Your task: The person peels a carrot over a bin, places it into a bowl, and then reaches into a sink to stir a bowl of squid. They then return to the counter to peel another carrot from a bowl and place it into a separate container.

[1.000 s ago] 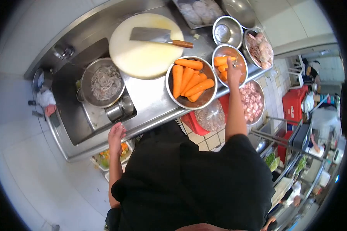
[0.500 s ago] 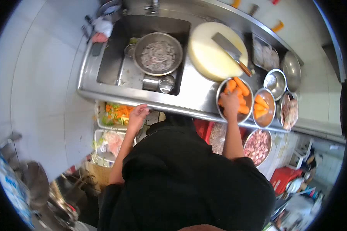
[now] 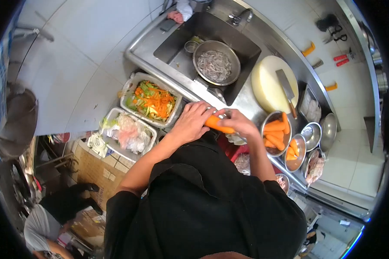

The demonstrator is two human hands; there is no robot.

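Note:
An orange carrot (image 3: 218, 124) is held between my two hands at the counter's front edge, in front of the sink. My left hand (image 3: 192, 120) has its fingers closed around the carrot's left end. My right hand (image 3: 239, 122) grips its right part, fingers bent; whether it also holds a small tool is too unclear to tell. To the right, a steel bowl (image 3: 267, 121) holds several carrots. Beside it, another bowl (image 3: 301, 159) contains peeled carrot pieces. Below my left side, a bin (image 3: 126, 100) holds orange and green peelings.
The sink (image 3: 168, 48) contains a bowl of sliced grey food (image 3: 214, 65). A cleaver (image 3: 285, 84) lies on the round cutting board (image 3: 266, 84). A second bin (image 3: 148, 151) holds plastic bags. Another person (image 3: 43, 224) is at the lower left.
My right hand has left the carrot bowl with a carrot and come to the middle. My left hand has moved up to meet it. The view has turned, showing the bins more fully.

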